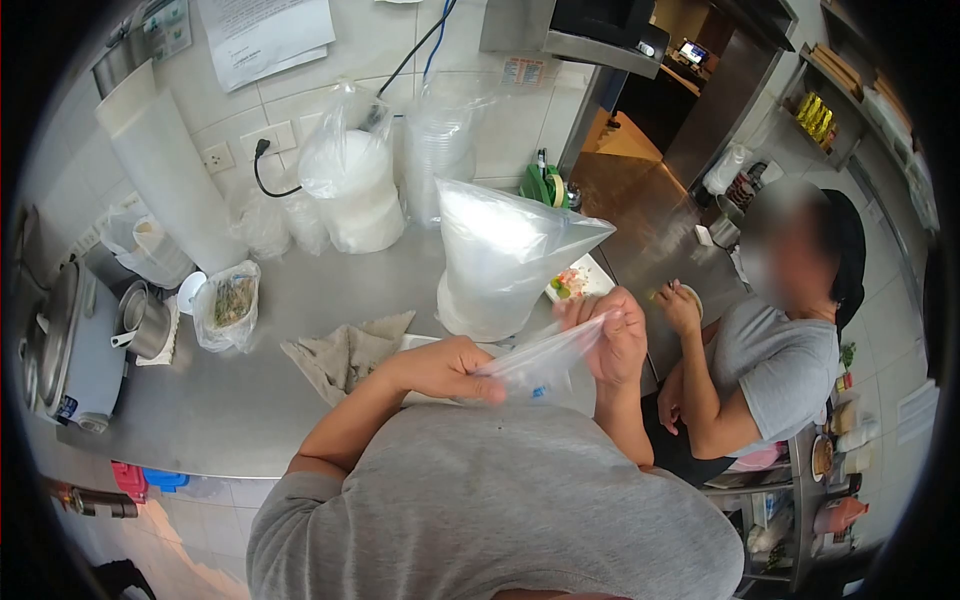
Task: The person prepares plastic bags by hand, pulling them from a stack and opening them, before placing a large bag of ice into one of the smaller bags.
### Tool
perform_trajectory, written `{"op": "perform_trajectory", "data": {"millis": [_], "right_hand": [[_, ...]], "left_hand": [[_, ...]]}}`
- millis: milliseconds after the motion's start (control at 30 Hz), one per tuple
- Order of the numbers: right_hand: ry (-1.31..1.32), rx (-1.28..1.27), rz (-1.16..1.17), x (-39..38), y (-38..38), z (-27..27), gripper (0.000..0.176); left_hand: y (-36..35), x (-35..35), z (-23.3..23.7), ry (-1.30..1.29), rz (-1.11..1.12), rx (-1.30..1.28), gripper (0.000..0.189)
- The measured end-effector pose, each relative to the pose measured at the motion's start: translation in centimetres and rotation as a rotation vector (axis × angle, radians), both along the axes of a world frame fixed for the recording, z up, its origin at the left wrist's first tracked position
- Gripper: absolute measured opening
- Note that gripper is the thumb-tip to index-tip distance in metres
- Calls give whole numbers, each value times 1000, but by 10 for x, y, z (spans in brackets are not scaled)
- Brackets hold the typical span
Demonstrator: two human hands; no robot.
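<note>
Stretched between my two hands is a clear plastic bag (pixel 545 362) with a small blue mark low on it. My left hand (pixel 455 370) is closed on the bag's left side, thumb on top. At the bag's upper right corner, my right hand (pixel 612 335) pinches the edge, slightly blurred. Just behind the bag stands a large open plastic bag (pixel 490 265) with white contents at its bottom. A white plate (pixel 597 279) with colourful chopped food lies beyond my right hand. Left of my left hand is a crumpled beige cloth (pixel 350 352).
The steel counter (pixel 230 400) carries a bagged herb container (pixel 228 308), metal pots (pixel 148 325), a tall white roll (pixel 175 175) and bagged white containers (pixel 355 190) along the wall. At the right, a person in a grey shirt (pixel 770 360) holds a small bowl.
</note>
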State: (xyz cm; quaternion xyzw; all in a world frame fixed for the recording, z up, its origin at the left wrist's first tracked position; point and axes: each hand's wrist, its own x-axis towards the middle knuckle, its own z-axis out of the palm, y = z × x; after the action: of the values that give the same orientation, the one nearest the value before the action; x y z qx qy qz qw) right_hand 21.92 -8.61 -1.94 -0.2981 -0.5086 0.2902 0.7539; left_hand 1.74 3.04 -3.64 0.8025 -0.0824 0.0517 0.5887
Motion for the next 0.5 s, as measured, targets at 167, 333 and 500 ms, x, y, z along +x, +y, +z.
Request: {"op": "perform_trajectory", "data": {"millis": [167,333,500], "right_hand": [[-388,-503,720,6,-4,-7,38],[134,-18,553,18,14,-25,57],[532,-167,288,35,65,26,58]], "left_hand": [[31,-12,4,-463,340,-846,27],[58,-2,59,-467,722,-978,20],[99,49,59,-319,911,-471,14]]}}
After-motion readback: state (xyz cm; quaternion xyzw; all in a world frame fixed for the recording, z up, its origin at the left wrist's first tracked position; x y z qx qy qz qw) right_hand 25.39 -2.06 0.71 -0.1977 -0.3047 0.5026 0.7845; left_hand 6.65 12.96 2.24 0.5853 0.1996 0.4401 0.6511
